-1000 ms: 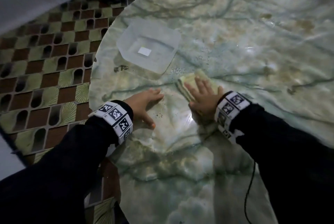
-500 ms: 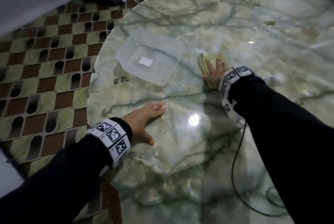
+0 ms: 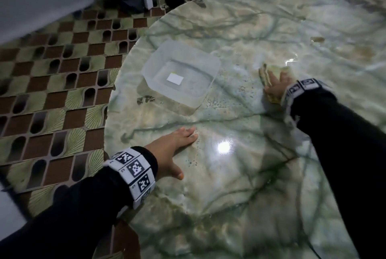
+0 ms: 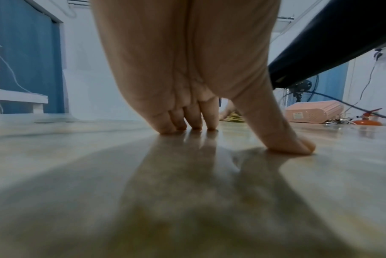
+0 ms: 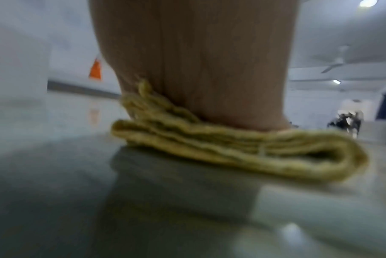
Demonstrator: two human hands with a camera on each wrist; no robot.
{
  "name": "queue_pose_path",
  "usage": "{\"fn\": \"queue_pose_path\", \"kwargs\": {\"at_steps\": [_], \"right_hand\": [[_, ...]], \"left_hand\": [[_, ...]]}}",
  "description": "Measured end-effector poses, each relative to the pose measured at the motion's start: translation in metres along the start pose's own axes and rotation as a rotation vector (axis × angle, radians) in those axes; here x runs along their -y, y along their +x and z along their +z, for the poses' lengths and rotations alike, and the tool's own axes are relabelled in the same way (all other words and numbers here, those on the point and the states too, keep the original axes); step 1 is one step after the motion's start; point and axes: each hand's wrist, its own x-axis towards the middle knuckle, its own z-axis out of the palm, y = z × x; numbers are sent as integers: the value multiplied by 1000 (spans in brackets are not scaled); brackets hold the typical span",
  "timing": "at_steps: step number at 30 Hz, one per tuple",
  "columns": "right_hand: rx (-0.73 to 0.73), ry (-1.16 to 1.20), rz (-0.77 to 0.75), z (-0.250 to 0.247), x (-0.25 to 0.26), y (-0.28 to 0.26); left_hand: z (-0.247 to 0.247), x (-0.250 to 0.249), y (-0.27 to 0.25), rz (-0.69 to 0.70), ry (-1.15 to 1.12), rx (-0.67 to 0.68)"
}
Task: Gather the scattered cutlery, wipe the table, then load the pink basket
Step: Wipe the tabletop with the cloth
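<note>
Pressing my right hand (image 3: pixel 276 84) flat, fingers straight, on the soft folded cloth (image 5: pixel 242 150) right of the clear tub (image 3: pixel 181 73); left hand (image 3: pixel 173 148) lies open on the desk (image 3: pixel 240 196).

Folded yellow cloth (image 3: pixel 286 70) flat on marble table (image 3: pixel 229 185); pink basket (image 4: pixel 313 111) far side.

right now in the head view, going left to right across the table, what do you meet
clear plastic container → left hand flat on the marble table → bright light reflection → folded yellow cloth → right hand pressing on the cloth
</note>
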Motion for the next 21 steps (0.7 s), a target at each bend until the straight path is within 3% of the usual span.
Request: {"fn": "queue_pose_path", "kwargs": {"at_steps": [5, 8, 10, 13, 15, 18, 21], "right_hand": [[104, -47, -216, 17, 73, -35], [213, -109, -274, 38, 45, -77], [260, -113, -221, 36, 13, -77], [167, -13, -29, 12, -13, -45], [64, 87, 60, 0, -4, -21], [-2, 99, 23, 5, 33, -11], [59, 54, -108, 32, 65, -56]], "left_hand": [[0, 0, -1, 17, 27, 9], [-1, 1, 0, 28, 47, 29], [-1, 3, 2, 36, 58, 39], [0, 3, 2, 44, 63, 38], [0, 3, 2, 49, 66, 37], [-1, 3, 1, 48, 64, 42], [-2, 0, 0, 44, 108, 63]]}}
